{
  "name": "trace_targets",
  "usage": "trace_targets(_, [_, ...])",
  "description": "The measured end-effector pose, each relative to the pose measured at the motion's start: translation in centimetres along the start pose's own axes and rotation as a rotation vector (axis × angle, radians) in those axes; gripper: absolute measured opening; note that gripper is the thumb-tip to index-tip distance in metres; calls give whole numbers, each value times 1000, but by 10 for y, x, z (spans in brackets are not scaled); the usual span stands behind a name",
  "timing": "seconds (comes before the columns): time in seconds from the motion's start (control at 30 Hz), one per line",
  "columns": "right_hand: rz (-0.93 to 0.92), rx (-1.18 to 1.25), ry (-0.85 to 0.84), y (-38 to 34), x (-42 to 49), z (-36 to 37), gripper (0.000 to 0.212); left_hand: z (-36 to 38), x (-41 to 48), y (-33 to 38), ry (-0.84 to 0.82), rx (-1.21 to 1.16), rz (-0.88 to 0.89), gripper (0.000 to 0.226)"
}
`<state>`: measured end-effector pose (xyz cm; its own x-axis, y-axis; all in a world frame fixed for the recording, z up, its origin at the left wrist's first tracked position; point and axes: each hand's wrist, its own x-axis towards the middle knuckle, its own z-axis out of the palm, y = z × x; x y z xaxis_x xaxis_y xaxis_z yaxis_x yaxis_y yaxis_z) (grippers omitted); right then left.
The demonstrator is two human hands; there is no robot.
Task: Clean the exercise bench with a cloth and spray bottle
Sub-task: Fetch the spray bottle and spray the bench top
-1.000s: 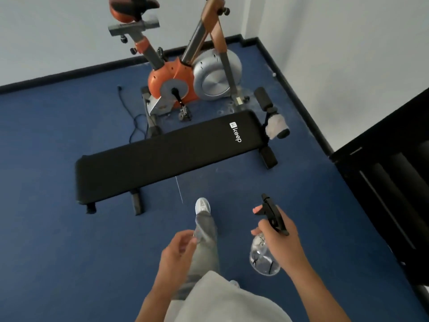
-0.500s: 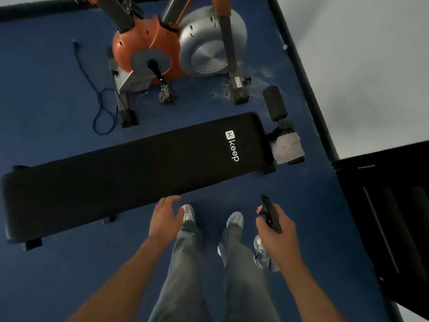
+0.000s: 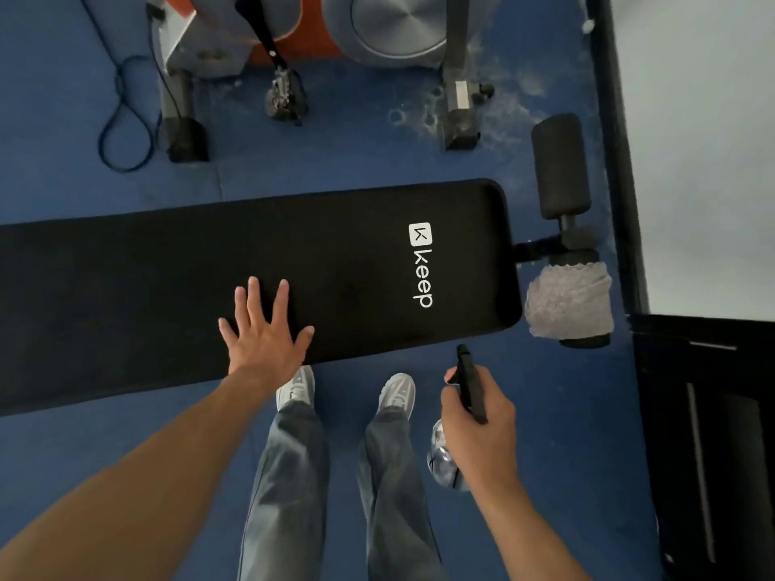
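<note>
Surface [image 3: 167,287]: black padded top, long axis L–R, white "keep" logo [image 3: 420,265] nr right end. Left hand [image 3: 264,333] lies flat on it at near edge, fingers spread. Floor [image 3: 63,434]: blue. On floor: surface itself, exercise bike [image 3: 293,31] beyond far edge, dark cable [image 3: 121,106] far left, pale dusty patches [image 3: 503,102] nr far right corner, person's two shoes [image 3: 396,392] at near edge.

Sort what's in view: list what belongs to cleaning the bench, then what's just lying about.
For the job:
bench pad
spray bottle, held in the right hand
grey cloth, draped over the bench's foot roller
left hand, open over the pad

Lying about:
exercise bike
blue cable
</note>
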<state>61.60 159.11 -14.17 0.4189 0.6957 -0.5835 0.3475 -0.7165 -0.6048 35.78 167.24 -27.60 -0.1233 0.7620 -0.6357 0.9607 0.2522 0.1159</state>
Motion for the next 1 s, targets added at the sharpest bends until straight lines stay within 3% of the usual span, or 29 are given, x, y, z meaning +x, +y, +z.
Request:
trace_targets(0.13, [35,43,12,2,16,3,22,4,1,0,-39,58,6,85])
trace_targets(0.53, [74,59,16,6,7,-3,23,-18,4,1,-150,132,18,91])
trace_targets(0.83, [130,206,51,-3,-15,5,25,-14,1,-4,-83,62,45,85])
trace_targets(1.0, [171,256,51,-11,-22,8,21,-17,-8,-18,57,46,107,76])
